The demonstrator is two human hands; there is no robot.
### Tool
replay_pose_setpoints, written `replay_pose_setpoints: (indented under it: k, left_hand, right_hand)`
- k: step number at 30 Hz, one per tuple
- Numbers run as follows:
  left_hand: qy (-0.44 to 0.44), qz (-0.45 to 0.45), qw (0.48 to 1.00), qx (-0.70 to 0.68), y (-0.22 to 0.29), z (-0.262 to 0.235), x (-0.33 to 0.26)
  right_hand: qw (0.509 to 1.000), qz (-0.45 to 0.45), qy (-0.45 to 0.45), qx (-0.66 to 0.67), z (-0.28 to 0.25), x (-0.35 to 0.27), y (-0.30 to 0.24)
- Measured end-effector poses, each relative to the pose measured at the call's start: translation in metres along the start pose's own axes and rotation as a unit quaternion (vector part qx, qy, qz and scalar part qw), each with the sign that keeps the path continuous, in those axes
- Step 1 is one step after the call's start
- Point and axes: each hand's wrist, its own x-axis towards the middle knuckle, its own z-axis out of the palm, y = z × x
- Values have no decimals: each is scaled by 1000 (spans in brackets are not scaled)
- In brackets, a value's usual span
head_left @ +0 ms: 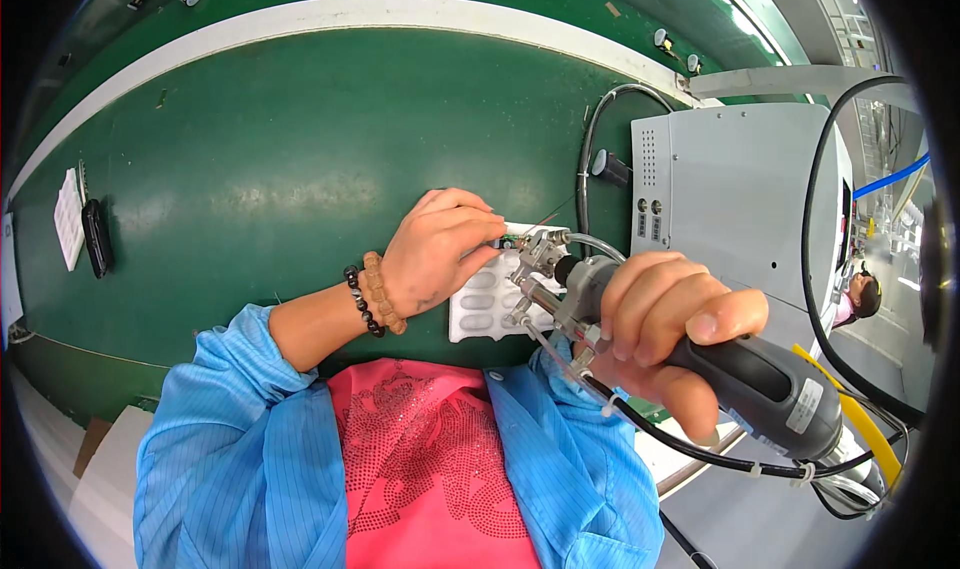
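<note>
My right hand (665, 329) is wrapped round the dark grey handle of a soldering gun (765, 389). Its metal head, with a bracket and thin tubes, points left toward my left fingertips. My left hand (445, 244) is closed, fingers bent, with its tips at a small green circuit board (510, 240). Thin reddish wires stick up beside the board. The gun's head hides part of the board and its tip. Under both hands lies a white moulded tray (478, 314) with rows of oval pockets.
A light grey box-shaped machine (735, 189) stands at right, with a black cable (587, 134) looping from it. A dark-tipped small cylinder (610, 167) lies beside it. On the green table (270, 139), far left, are a black case (97, 237) and a white tray (70, 219). Another person (862, 296) is at far right.
</note>
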Motion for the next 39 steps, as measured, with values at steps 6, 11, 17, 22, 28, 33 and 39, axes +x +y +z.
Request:
replay_pose_setpoints:
  k: [6, 11, 17, 22, 28, 33, 39]
  left_hand:
    - [-2, 2, 1000, -3, 0, -3, -1]
    - [-1, 4, 1000, -24, 0, -2, -1]
    - [-1, 1, 1000, -24, -2, -5, 0]
    - [-4, 15, 1000, -17, -1, 5, 1]
    - [-23, -19, 999, -18, -2, 1, -1]
    - [12, -10, 997, -74, 21, -30, 16]
    - [-44, -45, 996, 58, -4, -99, 48]
  right_hand:
    - [1000, 18, 2, 2, 6, 3, 3]
    - [998, 52, -18, 11, 7, 6, 4]
    - [999, 29, -5, 29, 5, 3, 10]
    - [993, -109, 54, 6, -5, -6, -35]
    - [988, -131, 72, -34, -14, -17, -56]
    - [991, -103, 59, -53, -18, -21, -58]
    - [991, -109, 68, -25, -22, -27, -53]
